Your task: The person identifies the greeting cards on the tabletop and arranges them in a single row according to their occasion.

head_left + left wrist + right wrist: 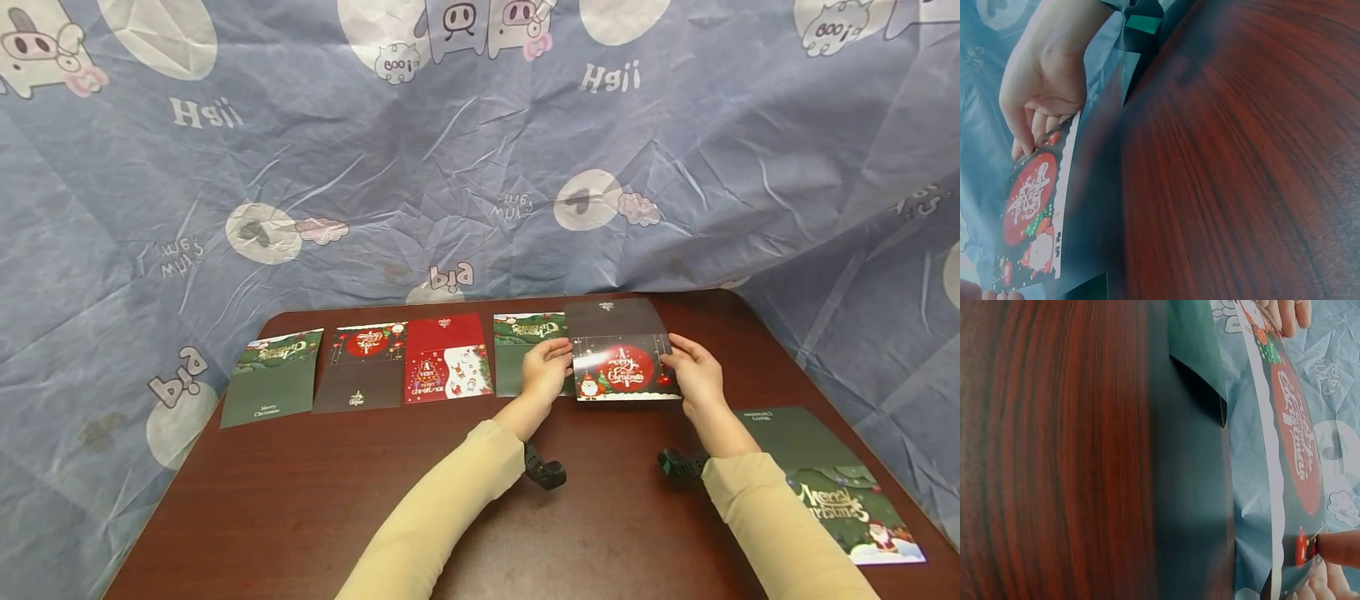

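2 hands on 1 Christmas card [625, 367] | my left hand [546, 371] pinches its left edge; my right hand [696, 372] pinches its right edge | table [375, 500]

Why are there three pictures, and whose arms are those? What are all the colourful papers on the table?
Those arms belong to a person wearing three small cameras. The big picture comes from a camera on the head, looking down at the brown table. The other two come from cameras strapped on the wrists, so they look sideways and very close.

On the table lie Christmas cards in a row: a green card, a dark card, a red card and another green card. One more green card lies apart, near the right arm.

The left hand and the right hand pinch the two ends of a dark Santa card; it looks lifted a little in the wrist pictures.
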### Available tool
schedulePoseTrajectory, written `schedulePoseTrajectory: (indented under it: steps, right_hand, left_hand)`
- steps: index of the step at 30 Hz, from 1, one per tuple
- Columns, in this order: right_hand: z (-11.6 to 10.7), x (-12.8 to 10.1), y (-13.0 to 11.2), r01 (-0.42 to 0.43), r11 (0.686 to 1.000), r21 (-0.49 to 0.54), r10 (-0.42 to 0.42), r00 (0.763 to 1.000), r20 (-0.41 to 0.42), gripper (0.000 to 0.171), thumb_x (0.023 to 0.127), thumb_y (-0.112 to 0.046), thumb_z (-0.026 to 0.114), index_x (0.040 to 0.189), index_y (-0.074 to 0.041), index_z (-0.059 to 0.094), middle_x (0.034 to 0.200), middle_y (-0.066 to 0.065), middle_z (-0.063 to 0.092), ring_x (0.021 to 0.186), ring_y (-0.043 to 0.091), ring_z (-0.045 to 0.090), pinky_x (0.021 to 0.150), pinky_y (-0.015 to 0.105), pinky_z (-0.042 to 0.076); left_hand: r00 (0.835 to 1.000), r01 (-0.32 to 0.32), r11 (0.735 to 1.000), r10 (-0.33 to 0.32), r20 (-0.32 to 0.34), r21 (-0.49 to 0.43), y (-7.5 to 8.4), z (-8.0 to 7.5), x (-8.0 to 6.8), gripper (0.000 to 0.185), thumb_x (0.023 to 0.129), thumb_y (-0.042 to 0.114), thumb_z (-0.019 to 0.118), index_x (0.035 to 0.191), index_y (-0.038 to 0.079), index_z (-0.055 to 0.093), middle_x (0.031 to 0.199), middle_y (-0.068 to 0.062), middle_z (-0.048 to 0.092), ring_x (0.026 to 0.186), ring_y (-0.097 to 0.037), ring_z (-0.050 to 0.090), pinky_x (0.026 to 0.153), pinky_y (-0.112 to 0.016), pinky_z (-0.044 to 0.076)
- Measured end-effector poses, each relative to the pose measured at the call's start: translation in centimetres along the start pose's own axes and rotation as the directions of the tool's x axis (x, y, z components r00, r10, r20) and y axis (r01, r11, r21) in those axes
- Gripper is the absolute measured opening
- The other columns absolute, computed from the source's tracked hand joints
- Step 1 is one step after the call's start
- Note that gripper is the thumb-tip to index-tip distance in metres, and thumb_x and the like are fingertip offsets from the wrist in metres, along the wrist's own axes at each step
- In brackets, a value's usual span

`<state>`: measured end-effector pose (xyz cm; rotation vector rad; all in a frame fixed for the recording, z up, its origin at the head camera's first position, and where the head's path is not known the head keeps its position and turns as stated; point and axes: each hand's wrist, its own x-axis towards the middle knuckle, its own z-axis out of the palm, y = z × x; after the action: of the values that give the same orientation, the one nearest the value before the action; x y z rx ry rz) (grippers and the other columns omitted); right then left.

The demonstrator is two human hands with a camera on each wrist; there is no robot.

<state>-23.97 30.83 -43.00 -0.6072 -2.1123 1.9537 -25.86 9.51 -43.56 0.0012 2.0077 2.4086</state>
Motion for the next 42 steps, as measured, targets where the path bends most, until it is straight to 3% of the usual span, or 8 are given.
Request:
schedulePoseTrajectory:
  steps: [5, 13, 19, 24, 28, 33, 39, 42]
  right_hand:
    - [0.1, 0.4, 0.0, -0.012, 1.000, -0.025, 0.012, 1.000, -0.013, 0.051, 0.092, -0.009, 0.054, 0.141, -0.007, 0.043, 0.124, 0.001, 0.058, 0.097, 0.004, 0.051, 0.072, 0.015, 0.043]
    - [0.1, 1.1, -0.2, -0.052, 0.999, -0.002, 0.052, 0.998, -0.039, 0.050, 0.092, -0.008, 0.052, 0.141, -0.010, 0.043, 0.139, 0.011, 0.045, 0.104, 0.006, 0.050, 0.076, 0.015, 0.040]
    - [0.1, 1.9, 0.3, -0.058, 0.998, -0.024, 0.057, 0.997, -0.045, 0.050, 0.092, -0.008, 0.050, 0.142, -0.010, 0.042, 0.141, 0.013, 0.041, 0.117, 0.010, 0.047, 0.079, 0.015, 0.039]
    - [0.1, 2.3, 0.6, -0.077, 0.997, 0.015, 0.078, 0.995, -0.063, 0.050, 0.092, -0.006, 0.051, 0.141, -0.011, 0.044, 0.141, 0.010, 0.041, 0.121, 0.010, 0.043, 0.076, 0.012, 0.039]
    - [0.1, 2.7, 1.2, -0.062, 0.997, 0.046, 0.066, 0.995, -0.081, 0.049, 0.090, -0.004, 0.052, 0.139, -0.010, 0.047, 0.138, 0.008, 0.045, 0.114, 0.006, 0.047, 0.074, 0.012, 0.040]
    - [0.3, 3.0, 2.0, -0.044, 0.999, 0.002, 0.044, 0.993, -0.108, 0.047, 0.089, -0.006, 0.053, 0.136, -0.008, 0.051, 0.135, 0.007, 0.050, 0.107, 0.005, 0.050, 0.065, 0.009, 0.042]
    - [0.2, 3.2, 2.0, -0.060, 0.996, -0.070, 0.052, 0.992, -0.114, 0.048, 0.091, -0.003, 0.049, 0.138, -0.007, 0.047, 0.140, 0.014, 0.043, 0.125, 0.017, 0.041, 0.088, 0.021, 0.041]
    - [0.1, 3.3, 2.0, -0.071, 0.993, -0.091, 0.060, 0.991, -0.116, 0.048, 0.090, -0.003, 0.049, 0.138, -0.008, 0.048, 0.139, 0.013, 0.044, 0.123, 0.015, 0.043, 0.082, 0.019, 0.043]
  left_hand:
    - [1.000, -0.012, 1.000, 0.011, 0.028, 0.006, 0.0, 0.5, 0.3, 0.031, 0.084, -0.007, 0.056, 0.114, -0.006, 0.062, 0.113, -0.017, 0.064, 0.104, -0.028, 0.061, 0.080, -0.036, 0.053]
    - [0.993, -0.026, 0.999, 0.022, 0.112, 0.034, -0.4, 0.9, 0.5, 0.040, 0.082, -0.006, 0.059, 0.123, -0.005, 0.057, 0.122, -0.017, 0.059, 0.116, -0.028, 0.054, 0.086, -0.028, 0.050]
    - [0.989, -0.040, 0.992, 0.022, 0.148, 0.123, -0.9, 1.1, 0.6, 0.046, 0.083, 0.000, 0.063, 0.127, -0.002, 0.054, 0.128, -0.013, 0.056, 0.120, -0.027, 0.051, 0.095, -0.029, 0.043]
    - [0.988, -0.024, 0.989, 0.001, 0.157, 0.145, -1.3, 1.5, 0.6, 0.049, 0.083, 0.005, 0.064, 0.130, -0.001, 0.052, 0.133, -0.011, 0.053, 0.124, -0.026, 0.047, 0.100, -0.030, 0.039]
    - [0.986, 0.008, 0.988, -0.033, 0.165, 0.154, -1.6, 1.8, 0.7, 0.053, 0.084, 0.014, 0.065, 0.133, 0.001, 0.049, 0.135, -0.008, 0.051, 0.128, -0.024, 0.042, 0.103, -0.031, 0.036]
    - [0.981, 0.028, 0.987, -0.057, 0.187, 0.156, -1.9, 2.0, 0.6, 0.060, 0.084, 0.025, 0.064, 0.136, 0.002, 0.046, 0.137, -0.006, 0.049, 0.130, -0.022, 0.040, 0.105, -0.033, 0.032]
    - [0.973, 0.055, 0.986, -0.089, 0.211, 0.160, -2.1, 2.0, 0.5, 0.063, 0.085, 0.033, 0.061, 0.138, 0.003, 0.044, 0.139, -0.006, 0.048, 0.129, -0.022, 0.041, 0.105, -0.035, 0.032]
    - [0.971, 0.074, 0.983, -0.109, 0.212, 0.167, -2.0, 1.9, 0.3, 0.064, 0.086, 0.037, 0.061, 0.138, 0.003, 0.044, 0.138, -0.006, 0.048, 0.128, -0.023, 0.041, 0.105, -0.038, 0.031]
